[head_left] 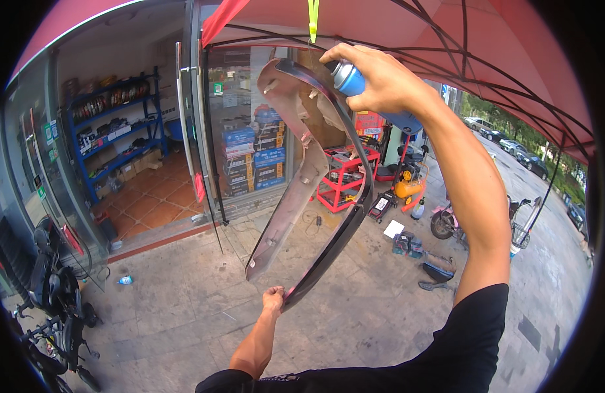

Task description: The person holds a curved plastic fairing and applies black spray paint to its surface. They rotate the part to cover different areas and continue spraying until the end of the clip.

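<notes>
Scooter body panel (315, 170), a long curved plastic shell with a dull grey inner face and a glossy dark edge, hangs from a yellow strap (313, 16) under a red canopy (407, 26). Its long axis runs steeply from upper right down to lower left, with the narrow tip lowest. The left hand (273, 299) is closed in a fist around that lower tip. The right hand (374, 82) is wrapped around a blue spray can (348, 78) with a silver shoulder, held at the panel's top edge. Behind the glass shopfront, blue and dark boxes (253, 160) are stacked in a column. Blue shelving (112, 131) holds small packets. A red tool cart (345, 177) stands on the paving.
</notes>
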`<state>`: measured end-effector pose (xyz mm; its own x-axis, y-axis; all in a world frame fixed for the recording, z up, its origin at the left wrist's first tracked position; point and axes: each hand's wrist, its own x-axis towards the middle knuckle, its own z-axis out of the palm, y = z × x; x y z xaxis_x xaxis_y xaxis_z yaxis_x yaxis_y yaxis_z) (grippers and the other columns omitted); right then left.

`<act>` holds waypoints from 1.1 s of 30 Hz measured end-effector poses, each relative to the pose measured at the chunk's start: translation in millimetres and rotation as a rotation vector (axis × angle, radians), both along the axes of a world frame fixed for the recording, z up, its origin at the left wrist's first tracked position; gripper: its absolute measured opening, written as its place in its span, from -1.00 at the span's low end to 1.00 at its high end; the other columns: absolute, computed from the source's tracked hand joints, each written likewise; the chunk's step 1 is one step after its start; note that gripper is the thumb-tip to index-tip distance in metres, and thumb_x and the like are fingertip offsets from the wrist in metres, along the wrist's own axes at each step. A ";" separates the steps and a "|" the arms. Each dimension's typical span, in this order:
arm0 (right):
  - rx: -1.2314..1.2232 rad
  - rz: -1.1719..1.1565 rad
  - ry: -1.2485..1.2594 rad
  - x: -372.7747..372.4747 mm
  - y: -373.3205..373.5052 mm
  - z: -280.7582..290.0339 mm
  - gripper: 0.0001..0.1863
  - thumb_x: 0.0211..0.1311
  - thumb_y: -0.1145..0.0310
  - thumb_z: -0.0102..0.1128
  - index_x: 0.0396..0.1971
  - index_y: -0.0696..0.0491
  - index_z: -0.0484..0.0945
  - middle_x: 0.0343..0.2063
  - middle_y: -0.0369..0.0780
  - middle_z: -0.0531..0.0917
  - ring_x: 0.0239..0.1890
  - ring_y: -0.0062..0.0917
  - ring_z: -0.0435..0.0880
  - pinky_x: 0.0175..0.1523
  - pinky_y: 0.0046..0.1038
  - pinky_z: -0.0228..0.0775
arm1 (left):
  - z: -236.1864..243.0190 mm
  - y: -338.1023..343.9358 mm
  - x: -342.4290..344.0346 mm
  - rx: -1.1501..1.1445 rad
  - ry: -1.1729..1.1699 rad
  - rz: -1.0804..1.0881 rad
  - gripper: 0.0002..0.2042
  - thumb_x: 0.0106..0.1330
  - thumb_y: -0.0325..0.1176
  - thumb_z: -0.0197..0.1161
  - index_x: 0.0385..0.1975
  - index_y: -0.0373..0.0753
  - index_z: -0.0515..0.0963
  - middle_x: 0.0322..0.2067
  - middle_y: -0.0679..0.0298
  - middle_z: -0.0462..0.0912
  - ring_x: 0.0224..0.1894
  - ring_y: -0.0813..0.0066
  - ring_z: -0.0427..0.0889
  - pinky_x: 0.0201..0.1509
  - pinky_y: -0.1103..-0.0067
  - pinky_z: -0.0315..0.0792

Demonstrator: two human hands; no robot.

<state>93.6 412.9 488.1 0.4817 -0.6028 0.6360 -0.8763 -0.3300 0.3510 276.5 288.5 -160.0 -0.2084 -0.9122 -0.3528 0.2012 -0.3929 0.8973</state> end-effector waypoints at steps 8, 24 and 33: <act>-0.040 -0.015 -0.005 20.7 -18.9 8.5 -0.22 -0.22 0.39 0.39 0.19 -0.11 0.45 -0.09 -0.04 0.63 0.03 -0.06 0.62 0.12 -0.15 0.48 | 4.3 3.5 0.0 -0.008 0.022 0.001 -0.93 0.44 -0.43 0.18 -0.21 -0.21 0.60 -0.55 0.33 0.59 -0.72 0.58 0.40 -0.74 0.53 0.20; -0.051 0.044 0.003 4.9 -5.7 1.8 -0.20 -0.23 0.39 0.39 0.21 -0.12 0.46 -0.08 -0.01 0.63 0.03 -0.03 0.62 0.10 -0.15 0.48 | 1.4 1.0 4.0 -0.002 -0.025 -0.046 -0.93 0.44 -0.45 0.17 -0.20 -0.24 0.59 -0.47 0.30 0.64 -0.54 0.52 0.56 -0.56 0.50 0.43; -0.087 -0.009 -0.035 10.9 -14.6 4.4 -0.21 -0.21 0.36 0.42 0.21 -0.15 0.45 -0.12 -0.04 0.62 -0.01 -0.05 0.63 0.08 -0.12 0.48 | 0.7 3.6 1.7 -0.009 0.012 -0.035 -0.92 0.44 -0.44 0.16 -0.21 -0.23 0.59 -0.51 0.29 0.63 -0.64 0.49 0.52 -0.74 0.48 0.32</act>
